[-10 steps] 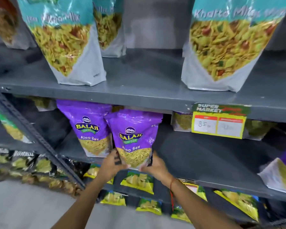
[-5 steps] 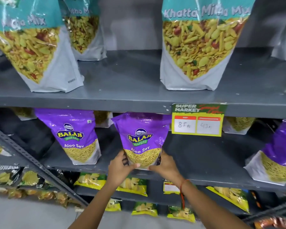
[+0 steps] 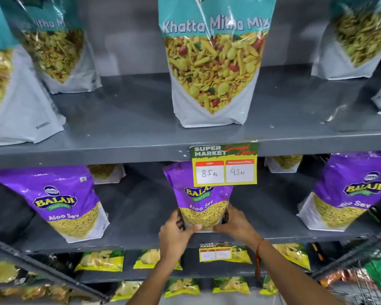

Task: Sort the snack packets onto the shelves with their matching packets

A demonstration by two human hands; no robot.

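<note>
Head view: our left hand and right hand pinch the purple Aloo Sev packet by its lower corners, upright on the grey middle shelf, matching packets at nine and three o'clock.

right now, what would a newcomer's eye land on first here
Probably the purple Aloo Sev packet at the middle shelf's centre, gripped at its base by the left hand and right hand. Then the yellow price tag overlapping it, and the Khatta Mitha Mix bag standing above.

Shop: grey shelves stocked with snack packets, "Super Market" price tag.
</note>
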